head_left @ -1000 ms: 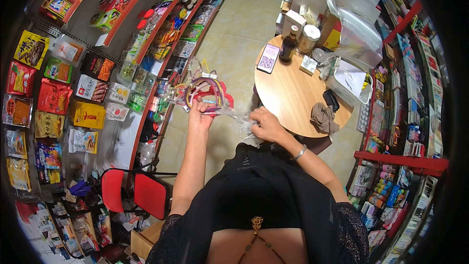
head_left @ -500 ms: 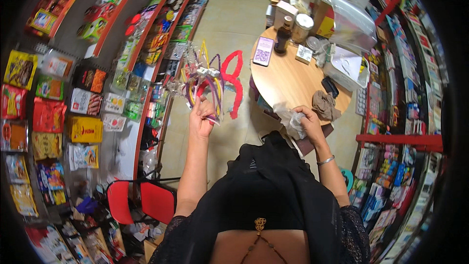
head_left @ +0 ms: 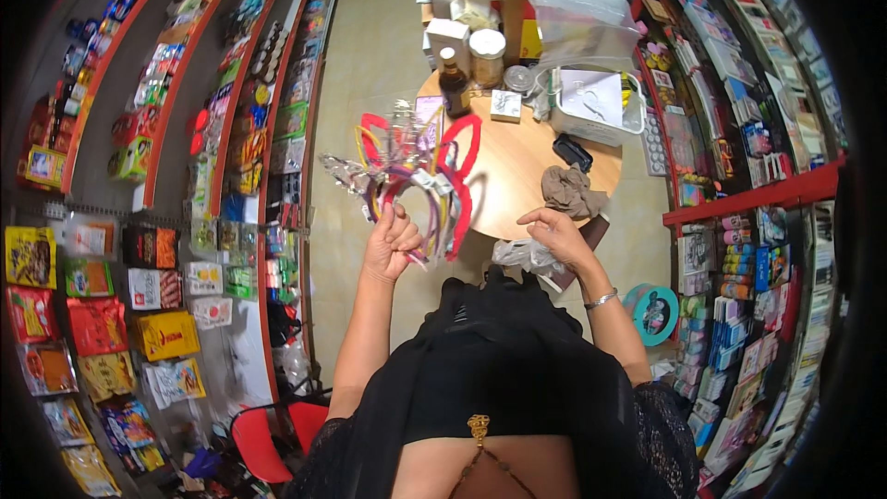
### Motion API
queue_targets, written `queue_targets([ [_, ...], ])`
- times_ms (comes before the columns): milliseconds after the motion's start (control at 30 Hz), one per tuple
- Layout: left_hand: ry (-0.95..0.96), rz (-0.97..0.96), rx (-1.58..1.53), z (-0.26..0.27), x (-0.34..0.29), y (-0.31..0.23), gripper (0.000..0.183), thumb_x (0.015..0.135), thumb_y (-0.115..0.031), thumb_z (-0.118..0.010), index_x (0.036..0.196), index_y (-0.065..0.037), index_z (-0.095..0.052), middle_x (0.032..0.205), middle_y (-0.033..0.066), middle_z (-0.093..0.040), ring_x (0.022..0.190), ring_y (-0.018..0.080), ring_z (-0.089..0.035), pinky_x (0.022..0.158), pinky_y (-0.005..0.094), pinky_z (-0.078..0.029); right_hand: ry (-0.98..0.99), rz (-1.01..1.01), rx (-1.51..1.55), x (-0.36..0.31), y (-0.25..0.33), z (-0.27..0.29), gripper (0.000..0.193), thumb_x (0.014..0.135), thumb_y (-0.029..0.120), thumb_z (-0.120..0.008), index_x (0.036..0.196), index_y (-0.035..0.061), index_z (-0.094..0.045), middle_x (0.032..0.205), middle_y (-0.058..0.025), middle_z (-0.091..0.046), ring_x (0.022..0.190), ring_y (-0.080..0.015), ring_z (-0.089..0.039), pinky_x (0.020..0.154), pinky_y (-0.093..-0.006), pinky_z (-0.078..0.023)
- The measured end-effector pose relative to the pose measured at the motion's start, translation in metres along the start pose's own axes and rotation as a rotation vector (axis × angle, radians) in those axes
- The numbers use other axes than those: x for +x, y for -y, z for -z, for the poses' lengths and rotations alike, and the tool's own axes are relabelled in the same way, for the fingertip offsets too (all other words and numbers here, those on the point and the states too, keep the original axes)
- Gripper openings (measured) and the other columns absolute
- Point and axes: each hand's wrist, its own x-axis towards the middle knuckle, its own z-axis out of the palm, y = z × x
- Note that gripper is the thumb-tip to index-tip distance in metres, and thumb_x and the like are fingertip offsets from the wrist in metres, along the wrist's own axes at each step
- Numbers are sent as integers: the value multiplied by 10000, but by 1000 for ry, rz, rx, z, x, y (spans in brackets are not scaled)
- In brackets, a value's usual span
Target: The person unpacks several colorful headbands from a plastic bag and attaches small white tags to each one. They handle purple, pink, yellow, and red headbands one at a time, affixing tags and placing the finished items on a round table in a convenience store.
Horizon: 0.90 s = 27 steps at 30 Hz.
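A bunch of headbands [head_left: 436,187] is gripped low down in my left hand [head_left: 392,245], its fingers closed round the bands. Red ear shapes, silver tinsel and purple, yellow and white bands show in the bunch, which is partly blurred. My right hand [head_left: 562,238], with a silver bracelet at the wrist, is by the near edge of the round wooden table [head_left: 508,189]. A crumpled clear plastic bag [head_left: 525,256] hangs from its curled fingers, while the index finger points out to the left.
On the table stand a dark bottle [head_left: 454,85], a lidded jar [head_left: 487,57], a small white box [head_left: 505,105] and a white basket [head_left: 596,109]. A brown crumpled cloth [head_left: 573,192] lies beside a black case [head_left: 573,153]. Stocked shelves line both sides; a red chair [head_left: 261,444] is at lower left.
The view has shifted, and I am nearer the table. My left hand has brought the headbands rightward to the table's left edge. The right hand's index finger has stretched out above the plastic bag.
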Motion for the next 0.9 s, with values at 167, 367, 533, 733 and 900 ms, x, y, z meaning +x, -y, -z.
queue_targets([
  [167,-100,74,187,9,52,27,300,985,-313,-457,907,-53,-585,500,-66,-283,449,48,-258,474,202,-271,-8,6,-47,23,-31,24,176,838,88,-554,967,17,-650,761,27,-561,678,-44,-485,613,-213,-408],
  [367,-189,181,273,35,110,52,284,979,-307,-477,939,-36,-550,513,-58,-302,462,58,-266,507,219,-288,-330,51,-20,37,-83,38,173,849,164,-603,906,9,-656,835,-22,-629,821,-118,-567,746,-257,-452],
  [533,-205,303,502,47,147,55,293,989,-310,-458,937,-30,-527,538,-53,-280,468,65,-271,547,260,-346,-538,-50,491,37,-92,37,408,844,151,-418,1231,23,-437,1075,-103,-535,947,-162,-531,797,-281,-452],
  [733,-37,495,596,41,166,36,299,987,-341,-447,927,-67,-552,524,-55,-269,468,66,-274,574,259,-335,-909,23,393,47,-84,22,424,835,57,-432,1255,15,-397,1140,-114,-510,1019,-173,-528,845,-301,-460],
  [900,66,659,519,39,179,9,321,994,-337,-433,942,-38,-537,558,-47,-277,501,79,-285,618,270,-383,-1018,-91,387,55,-69,-5,426,832,-8,-465,1251,24,-399,1151,-114,-508,1020,-175,-532,858,-296,-458],
])
